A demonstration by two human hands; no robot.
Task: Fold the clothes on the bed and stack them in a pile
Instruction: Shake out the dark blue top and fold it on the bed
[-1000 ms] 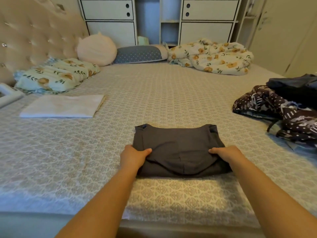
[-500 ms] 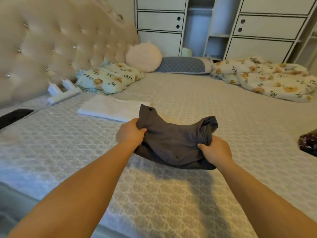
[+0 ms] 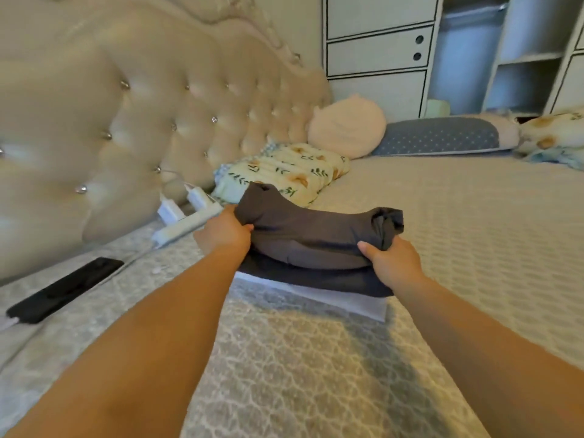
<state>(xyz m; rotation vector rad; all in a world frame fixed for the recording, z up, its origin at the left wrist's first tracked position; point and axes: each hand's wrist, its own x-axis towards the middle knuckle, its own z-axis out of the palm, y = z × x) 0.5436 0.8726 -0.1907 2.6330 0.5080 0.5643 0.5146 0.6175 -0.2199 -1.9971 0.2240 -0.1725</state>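
A folded dark grey garment [image 3: 309, 238] is held over a folded white garment [image 3: 350, 303] that lies flat on the bed [image 3: 474, 235]. My left hand [image 3: 226, 232] grips the grey garment's left end. At its right end my right hand [image 3: 390, 263] grips the bunched cloth. The grey garment's lower layers rest on the white one and cover most of it, leaving its near edge and right corner showing.
A black phone [image 3: 64, 289] on a cable lies at the left. A white power strip with plugged chargers [image 3: 186, 216] sits by the tufted headboard [image 3: 126, 121]. A floral pillow [image 3: 284, 172], a round pink cushion [image 3: 346, 126] and a blue bolster [image 3: 442, 135] lie beyond. White cabinets [image 3: 376, 52] stand behind.
Both hands lifted the folded grey garment off the bed in front of me and carried it left onto the folded white garment. The view swung left, so the unfolded clothes at the right left the frame.
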